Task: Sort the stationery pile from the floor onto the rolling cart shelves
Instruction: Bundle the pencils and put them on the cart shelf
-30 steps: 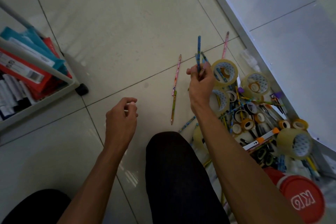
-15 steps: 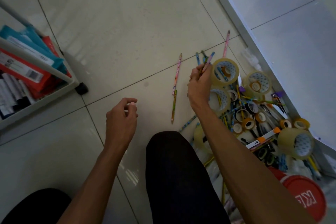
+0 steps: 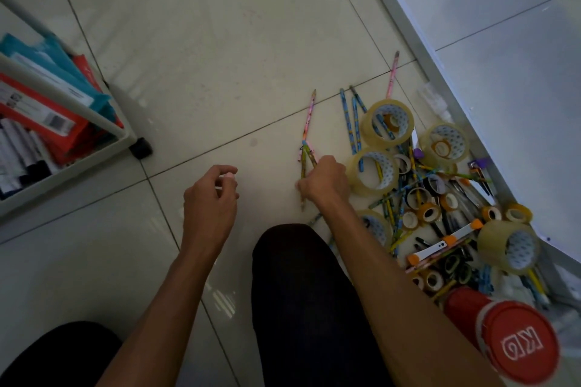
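Two hands work low over the tile floor (image 3: 220, 41) at frame centre. The right hand (image 3: 325, 177) is closed around a pencil (image 3: 309, 155) and rests on the floor, touching a second pencil (image 3: 303, 179) that lies there. A pink pencil (image 3: 308, 115) lies just above them across a tile joint. The left hand (image 3: 212, 198) hovers beside it, fingers curled with thumb and fingertips pinched; whether it holds anything, I cannot tell. The pile (image 3: 440, 198) sits at right against a white panel (image 3: 503, 56): clear tape rolls (image 3: 388, 122), small brown tape rolls, pencils, pens. Blue pencils (image 3: 347, 119) lie at its upper edge. A red lid (image 3: 518, 345) shows at lower right. The cart (image 3: 72, 160) stands at upper left, well apart from the pile, its shelf holding teal and red packets (image 3: 47, 110). A dark-clad knee (image 3: 298, 276) fills the lower centre.
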